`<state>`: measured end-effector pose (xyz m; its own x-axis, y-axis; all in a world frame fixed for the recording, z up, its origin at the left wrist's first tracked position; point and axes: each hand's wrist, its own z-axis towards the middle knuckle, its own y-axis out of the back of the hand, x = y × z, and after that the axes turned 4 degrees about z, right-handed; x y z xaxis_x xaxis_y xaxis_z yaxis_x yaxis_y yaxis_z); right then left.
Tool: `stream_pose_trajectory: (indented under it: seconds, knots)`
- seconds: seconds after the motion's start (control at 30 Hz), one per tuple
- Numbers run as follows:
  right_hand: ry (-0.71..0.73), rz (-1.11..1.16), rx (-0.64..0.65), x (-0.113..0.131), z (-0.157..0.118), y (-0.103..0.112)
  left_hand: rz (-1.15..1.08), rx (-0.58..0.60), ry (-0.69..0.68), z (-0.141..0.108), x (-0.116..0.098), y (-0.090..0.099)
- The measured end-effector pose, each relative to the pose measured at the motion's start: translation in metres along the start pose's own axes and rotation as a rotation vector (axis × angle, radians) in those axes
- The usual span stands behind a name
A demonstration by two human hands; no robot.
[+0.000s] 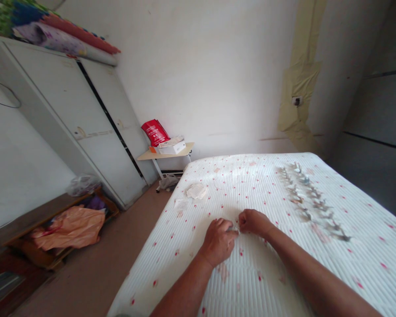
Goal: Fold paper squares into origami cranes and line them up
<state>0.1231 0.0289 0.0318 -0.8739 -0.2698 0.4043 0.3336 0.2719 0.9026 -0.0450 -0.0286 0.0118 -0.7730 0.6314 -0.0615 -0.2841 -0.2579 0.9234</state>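
Observation:
My left hand [219, 241] is over the middle of the bed [251, 281], its fingers bent and closed around something small and whitish that I cannot make out. Right beside it, my right hand [253, 222] is closed in a pinch, its fingertips close to the left ones; what it grips is hidden. On the right part of the bed, several small twisted grey and brown objects [305, 214] lie in two rows. Toward the left edge rest a pile of pale paper pieces [196, 190] and a separate printed paper piece [181, 204].
Past the bed's far left corner, a small table [145, 155] holds a white box [174, 148] and a red bag [155, 132]. At the left are a tall grey cabinet [66, 97] and a low wooden shelf with an orange plastic bag [71, 227].

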Motion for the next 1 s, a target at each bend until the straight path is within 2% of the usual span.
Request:
stream_pose_trajectory:
  seconds: [0.6,1.0]
  knots:
    - [0.038,-0.072,-0.011,0.004,-0.002,0.001,-0.047,-0.057,0.024,0.0,-0.007,0.002]
    - [0.02,0.044,-0.012,-0.001,0.0,-0.003,0.042,0.025,0.031,0.001,-0.012,0.005]
